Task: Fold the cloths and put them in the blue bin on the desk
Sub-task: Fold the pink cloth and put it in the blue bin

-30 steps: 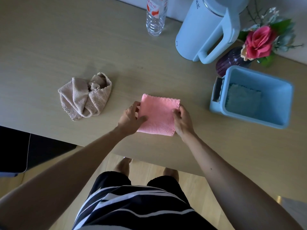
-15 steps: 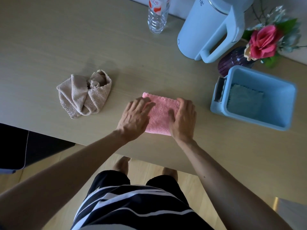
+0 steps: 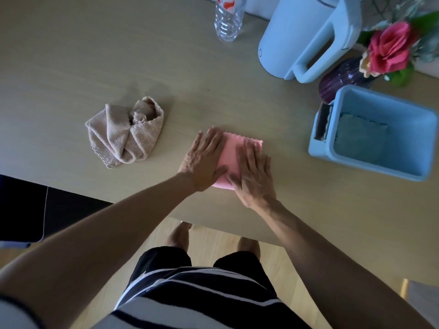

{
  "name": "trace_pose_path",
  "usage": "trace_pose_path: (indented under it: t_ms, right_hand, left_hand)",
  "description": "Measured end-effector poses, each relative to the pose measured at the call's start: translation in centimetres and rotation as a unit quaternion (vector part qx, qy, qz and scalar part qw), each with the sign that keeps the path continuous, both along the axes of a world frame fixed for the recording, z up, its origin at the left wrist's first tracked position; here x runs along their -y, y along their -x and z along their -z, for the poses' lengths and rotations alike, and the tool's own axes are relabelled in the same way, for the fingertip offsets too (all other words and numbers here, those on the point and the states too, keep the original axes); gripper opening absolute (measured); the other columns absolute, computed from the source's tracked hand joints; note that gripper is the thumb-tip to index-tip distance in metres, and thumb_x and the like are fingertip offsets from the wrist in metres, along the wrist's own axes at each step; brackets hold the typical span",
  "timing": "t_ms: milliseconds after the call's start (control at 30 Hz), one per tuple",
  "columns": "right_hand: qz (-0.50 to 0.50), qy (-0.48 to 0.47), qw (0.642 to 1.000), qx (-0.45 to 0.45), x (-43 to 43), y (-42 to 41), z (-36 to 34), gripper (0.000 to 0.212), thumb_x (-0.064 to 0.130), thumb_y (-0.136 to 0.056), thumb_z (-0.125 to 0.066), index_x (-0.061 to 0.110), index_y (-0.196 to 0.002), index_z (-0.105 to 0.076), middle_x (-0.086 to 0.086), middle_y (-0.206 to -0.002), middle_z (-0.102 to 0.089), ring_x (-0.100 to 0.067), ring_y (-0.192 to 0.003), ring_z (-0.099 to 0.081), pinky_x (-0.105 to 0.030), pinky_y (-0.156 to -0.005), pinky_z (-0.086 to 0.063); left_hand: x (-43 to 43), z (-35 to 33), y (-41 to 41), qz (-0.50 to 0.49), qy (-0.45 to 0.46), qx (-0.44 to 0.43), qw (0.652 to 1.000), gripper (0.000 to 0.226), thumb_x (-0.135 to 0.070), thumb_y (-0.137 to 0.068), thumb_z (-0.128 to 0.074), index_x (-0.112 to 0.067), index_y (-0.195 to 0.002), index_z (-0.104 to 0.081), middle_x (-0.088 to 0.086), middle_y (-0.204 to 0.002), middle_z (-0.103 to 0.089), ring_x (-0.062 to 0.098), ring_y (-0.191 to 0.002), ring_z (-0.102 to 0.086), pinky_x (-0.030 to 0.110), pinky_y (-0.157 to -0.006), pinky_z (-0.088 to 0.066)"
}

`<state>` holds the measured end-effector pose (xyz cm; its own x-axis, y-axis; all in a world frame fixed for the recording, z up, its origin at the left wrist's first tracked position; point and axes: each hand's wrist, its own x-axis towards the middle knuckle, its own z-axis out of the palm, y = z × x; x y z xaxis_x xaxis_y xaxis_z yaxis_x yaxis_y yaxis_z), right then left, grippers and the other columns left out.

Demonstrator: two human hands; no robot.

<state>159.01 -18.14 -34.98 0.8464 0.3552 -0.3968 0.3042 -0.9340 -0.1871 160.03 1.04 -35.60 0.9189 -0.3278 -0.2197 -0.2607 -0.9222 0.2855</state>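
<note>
A folded pink cloth (image 3: 231, 154) lies flat on the desk near its front edge. My left hand (image 3: 204, 160) rests palm down on the cloth's left side, fingers flat and together. My right hand (image 3: 255, 176) presses flat on its right side. Neither hand grips it. A crumpled beige cloth (image 3: 124, 131) lies on the desk to the left, apart from both hands. The blue bin (image 3: 418, 143) stands at the right, and a folded grey-green cloth (image 3: 358, 138) lies inside it.
A light blue jug (image 3: 306, 41) stands at the back right beside a purple vase (image 3: 342, 77) with a pink flower (image 3: 389, 48). A clear plastic bottle (image 3: 228, 20) stands at the back centre. The desk's front edge (image 3: 213, 224) runs just below my hands.
My hands went from pinching the pink cloth's near corners to lying flat on top of it. They have since slid slightly toward the cloth's far edge, and the cloth looks narrower.
</note>
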Motion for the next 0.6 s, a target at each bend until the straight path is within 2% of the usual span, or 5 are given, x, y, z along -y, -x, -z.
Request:
trace_pose_path:
  t_ms: [133,267,367,433,600]
  right_hand:
    - [0.008,-0.018,0.999,-0.027,-0.1,-0.7,-1.4,0.087,0.067,-0.094,-0.016,0.013,-0.159,0.005,-0.01,-0.168,0.007,-0.031,-0.155,0.002,-0.057,-0.123,-0.012]
    - [0.063,-0.073,0.995,0.015,0.8,-0.4,-4.2,0.083,0.053,-0.098,-0.039,0.011,-0.159,-0.001,-0.013,-0.167,-0.007,-0.028,-0.154,-0.01,-0.045,-0.123,-0.012]
    - [0.088,-0.114,0.988,0.049,2.0,0.3,-6.1,0.084,0.041,-0.097,-0.053,0.011,-0.159,-0.003,-0.012,-0.166,-0.015,-0.027,-0.153,-0.018,-0.044,-0.124,-0.02]
    - [0.097,-0.146,0.983,0.055,2.5,0.3,-7.4,0.085,0.039,-0.096,-0.055,0.014,-0.159,-0.004,-0.012,-0.165,-0.019,-0.026,-0.151,-0.024,-0.043,-0.122,-0.027]
    - [0.139,-0.297,0.939,0.1,3.5,-1.5,-12.2,0.084,0.029,-0.093,-0.063,0.013,-0.158,-0.013,-0.009,-0.158,-0.03,-0.02,-0.144,-0.034,-0.039,-0.116,-0.037]
  left_hand:
    - [1.7,-1.3,-2.8,0.009,-0.037,0.053,0.998,0.065,-0.028,-0.073,-0.082,-0.005,-0.128,-0.057,0.012,-0.122,-0.063,0.031,-0.114,-0.059,0.042,-0.11,-0.041]
    - [2.5,-2.8,-4.3,-0.047,-0.024,-0.037,0.998,0.04,-0.021,-0.082,-0.074,-0.014,-0.12,-0.06,0.006,-0.114,-0.065,0.026,-0.108,-0.061,0.037,-0.103,-0.042]
    - [3.0,-4.3,-4.8,-0.095,0.001,-0.122,0.988,0.02,-0.018,-0.081,-0.067,-0.016,-0.101,-0.068,0.006,-0.102,-0.069,0.027,-0.097,-0.069,0.038,-0.091,-0.055]
    - [3.2,-5.6,-5.0,-0.122,0.052,-0.158,0.978,0.018,-0.021,-0.076,-0.068,-0.016,-0.093,-0.071,0.006,-0.094,-0.072,0.027,-0.088,-0.07,0.035,-0.077,-0.059]
    - [3.4,-12.2,-5.1,-0.22,0.296,-0.145,0.918,0.012,-0.014,-0.068,-0.074,-0.017,-0.073,-0.065,-0.003,-0.064,-0.062,0.017,-0.059,-0.055,0.024,-0.048,-0.042]
